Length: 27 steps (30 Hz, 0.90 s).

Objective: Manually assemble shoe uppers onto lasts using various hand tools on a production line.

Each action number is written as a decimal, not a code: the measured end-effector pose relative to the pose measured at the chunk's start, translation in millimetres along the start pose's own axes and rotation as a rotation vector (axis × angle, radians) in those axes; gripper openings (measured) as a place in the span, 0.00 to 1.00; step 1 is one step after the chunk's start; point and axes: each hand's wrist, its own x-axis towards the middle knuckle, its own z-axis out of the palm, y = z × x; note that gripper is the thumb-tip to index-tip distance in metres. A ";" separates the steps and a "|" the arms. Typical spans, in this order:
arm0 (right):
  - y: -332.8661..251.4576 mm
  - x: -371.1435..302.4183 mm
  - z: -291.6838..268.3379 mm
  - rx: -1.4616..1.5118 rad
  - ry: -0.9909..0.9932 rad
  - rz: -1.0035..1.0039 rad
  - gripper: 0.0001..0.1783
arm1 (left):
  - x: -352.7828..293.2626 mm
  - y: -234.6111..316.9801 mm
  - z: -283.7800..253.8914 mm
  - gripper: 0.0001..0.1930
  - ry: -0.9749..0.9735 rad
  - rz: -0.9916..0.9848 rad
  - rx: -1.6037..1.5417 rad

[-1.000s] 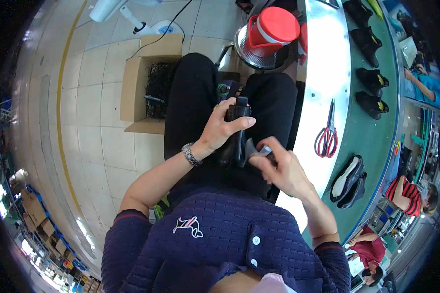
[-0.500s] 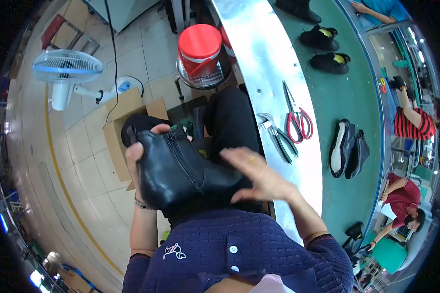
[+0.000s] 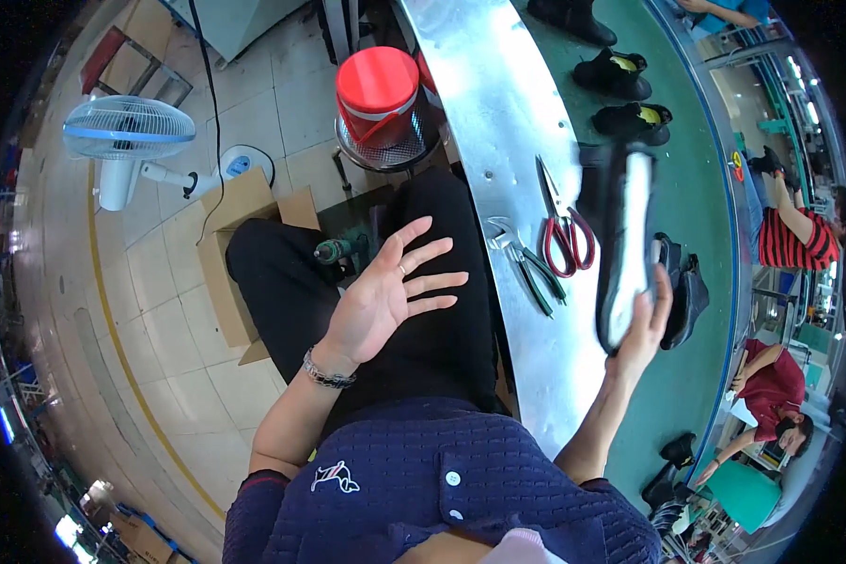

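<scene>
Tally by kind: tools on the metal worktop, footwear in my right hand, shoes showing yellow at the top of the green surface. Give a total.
Red-handled scissors: 1
Green-handled pliers: 1
Black boot in right hand: 1
Black shoes showing yellow: 2
Total: 5

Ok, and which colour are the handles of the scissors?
The handles are dark red, seen best in the head view.

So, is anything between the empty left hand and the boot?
Yes: the pliers and scissors lie on the bench between left hand and boot, probably easy to reach over. Nothing visible separates the right hand from the boot it holds.
</scene>
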 end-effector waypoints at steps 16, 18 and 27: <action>88.6 21.1 94.6 -0.899 -0.066 -0.439 0.29 | -19.4 -16.4 -12.8 0.22 0.010 -0.060 0.146; 95.6 28.7 87.3 -0.888 -0.114 -0.451 0.27 | -17.9 -17.3 -12.1 0.21 -0.005 -0.067 0.151; 16.8 32.9 60.8 0.243 -0.388 0.400 0.22 | 13.6 -28.5 -1.5 0.19 -0.044 0.082 0.576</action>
